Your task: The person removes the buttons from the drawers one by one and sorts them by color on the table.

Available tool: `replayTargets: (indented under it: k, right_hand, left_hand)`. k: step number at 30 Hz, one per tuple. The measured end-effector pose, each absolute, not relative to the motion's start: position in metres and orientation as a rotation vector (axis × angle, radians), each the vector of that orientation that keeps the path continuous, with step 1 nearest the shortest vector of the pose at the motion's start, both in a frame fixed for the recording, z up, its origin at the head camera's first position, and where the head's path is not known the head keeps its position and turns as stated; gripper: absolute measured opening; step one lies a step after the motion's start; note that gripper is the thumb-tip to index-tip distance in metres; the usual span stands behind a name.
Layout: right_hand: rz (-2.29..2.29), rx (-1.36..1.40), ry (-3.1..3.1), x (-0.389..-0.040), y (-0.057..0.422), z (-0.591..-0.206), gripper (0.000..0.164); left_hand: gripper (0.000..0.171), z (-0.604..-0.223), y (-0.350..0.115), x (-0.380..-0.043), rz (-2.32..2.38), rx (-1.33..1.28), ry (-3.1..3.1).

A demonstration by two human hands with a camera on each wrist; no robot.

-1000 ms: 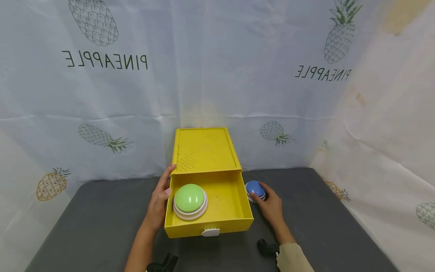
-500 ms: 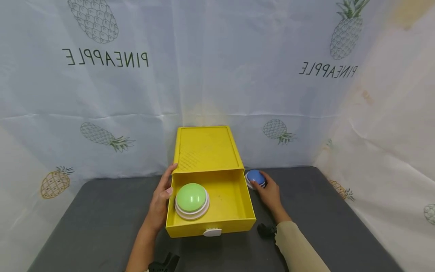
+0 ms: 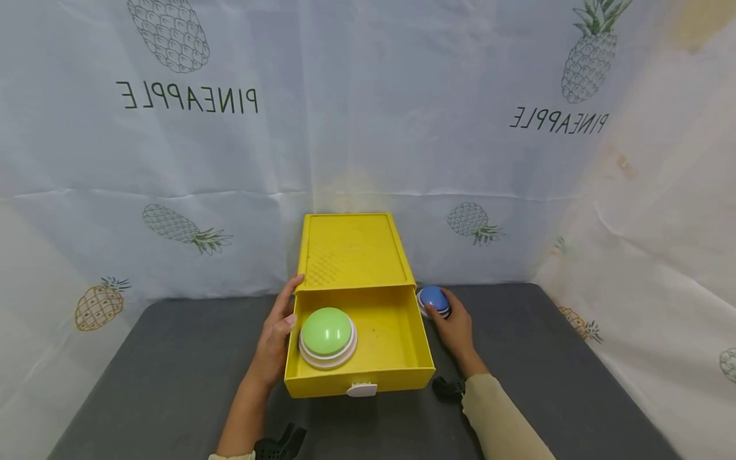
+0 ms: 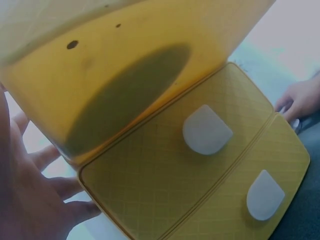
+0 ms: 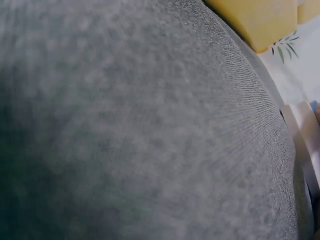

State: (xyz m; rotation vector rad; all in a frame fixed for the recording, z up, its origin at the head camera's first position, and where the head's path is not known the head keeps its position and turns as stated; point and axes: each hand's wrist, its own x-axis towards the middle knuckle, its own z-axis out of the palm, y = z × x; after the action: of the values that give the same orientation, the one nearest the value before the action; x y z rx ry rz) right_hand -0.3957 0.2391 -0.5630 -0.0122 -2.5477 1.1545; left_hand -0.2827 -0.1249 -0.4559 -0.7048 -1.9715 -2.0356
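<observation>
A yellow drawer cabinet (image 3: 352, 252) stands mid-table with its top drawer (image 3: 397, 338) pulled out. Inside the drawer's left part sits a big push button (image 3: 327, 333) with a green dome and white base. The left hand (image 3: 275, 338) rests against the cabinet's left side, its spread, fairly straight fingers (image 4: 75, 210) touching the wall in the left wrist view. On the right, the right hand (image 3: 457, 329) grips a smaller blue-domed push button (image 3: 434, 298) between thumb and fingers, close beside the cabinet. Only that button's white base (image 5: 302, 135) shows clearly in the right wrist view.
Two closed lower drawers with white knobs (image 4: 207, 131) show below the pulled-out one. A white knob (image 3: 362, 390) is on the top drawer's front. The dark grey tabletop (image 3: 190, 370) meets a pineapple-print cloth (image 3: 368, 128) behind and at the sides.
The right hand has moved the blue push button a little farther back along the cabinet's side, then stayed nearly still. The left hand keeps its place on the cabinet; the head view shifted slightly.
</observation>
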Motion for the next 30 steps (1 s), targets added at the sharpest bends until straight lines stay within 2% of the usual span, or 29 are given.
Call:
replayTargets:
  k: [14, 30]
  right_hand:
    - [1.321, -0.235, -2.421, -0.367, 0.241, -0.560, 0.062]
    - [1.497, -0.361, -2.302, -0.295, 0.246, -0.555, 0.049]
  left_hand:
    - [0.060, -0.458, -0.126, -0.283, -2.069, -0.766, -1.924]
    - [0.060, -0.453, -0.124, -0.282, -2.077, -0.741, -1.927]
